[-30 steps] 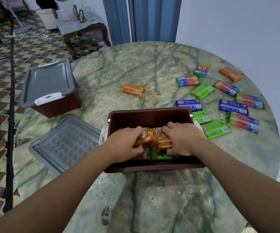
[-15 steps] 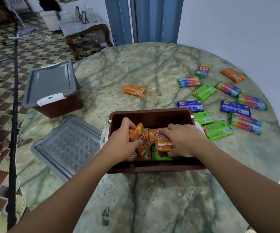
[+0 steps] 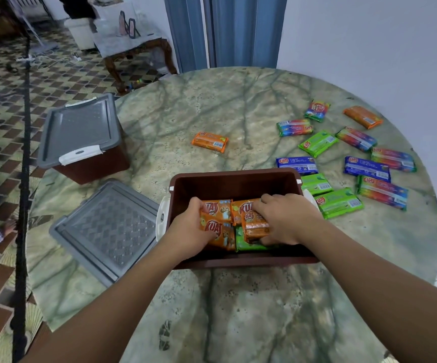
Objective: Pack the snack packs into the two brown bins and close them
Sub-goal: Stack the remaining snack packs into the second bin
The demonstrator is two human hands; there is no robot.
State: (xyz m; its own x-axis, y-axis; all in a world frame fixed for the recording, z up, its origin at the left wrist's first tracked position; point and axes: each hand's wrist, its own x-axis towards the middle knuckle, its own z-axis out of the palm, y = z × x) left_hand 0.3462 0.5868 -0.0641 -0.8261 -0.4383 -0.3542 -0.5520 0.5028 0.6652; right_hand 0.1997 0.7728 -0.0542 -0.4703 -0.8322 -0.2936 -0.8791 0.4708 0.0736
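Both hands are down inside the open brown plastic bin [image 3: 235, 183] at the near-centre of the round green marble table [image 3: 212, 113]. Left hand [image 3: 189, 229] grips the left pair of orange snack packs [image 3: 216, 221], fingers curled round their left edge, thumb on top. Right hand [image 3: 286, 218] holds an upright orange snack pack [image 3: 255, 226] w/ fingers curled over it; a further orange pack sits just behind, btwn the hands. A green snack pack [image 3: 246, 243] lies under them at the bin's front, partly hidden. White latch handle [image 3: 162, 218] sticks out on the bin's left side.

Loose grey plastic lid [image 3: 110, 231] lies flat on the table just left of that bin, not touching the hands. Second brown bin w/ grey lid on and white clip [image 3: 81, 137] stands at the table's far-left edge, well apart.

Still outside: a lone orange pack [image 3: 210, 142] beyond the open bin, approx mid-table. To the right, a scatter of packs [image 3: 348, 158]: green, blue, rainbow-striped and one orange, the nearest green ones just beside the bin's right wall.

Background: patterned tile floor [image 3: 0, 100], wooden side table [image 3: 133, 48], blue curtain [image 3: 225, 30], white wall [image 3: 369, 48].
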